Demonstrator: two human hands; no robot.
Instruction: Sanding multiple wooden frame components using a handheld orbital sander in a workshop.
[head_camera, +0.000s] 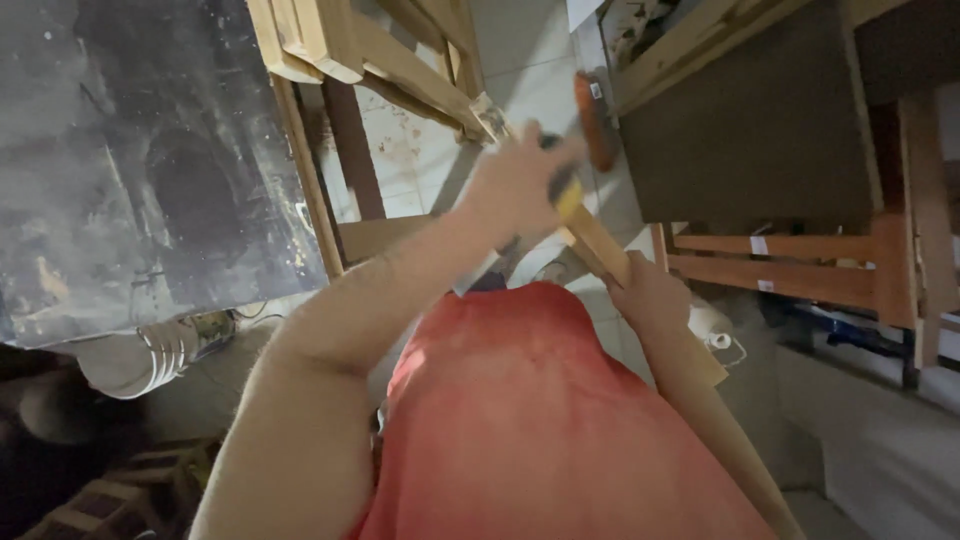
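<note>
My left hand (515, 185) is raised over my red shirt and closed around a tool with a yellow and black grip (565, 190). A blurred orange-red part (596, 122) sticks out beyond the hand, and I cannot tell whether it belongs to the tool. My right hand (650, 295) grips a long pale wooden strip (600, 245) that slants down to the right. The tool's grip meets the strip's upper end just above my right hand.
A dark stained tabletop (150, 150) fills the left. A pale wooden frame (400, 60) stands ahead over tiled floor (520, 60). A brown board in a wooden frame (760, 120) is at right. Stacked white cups (150, 355) lie at lower left.
</note>
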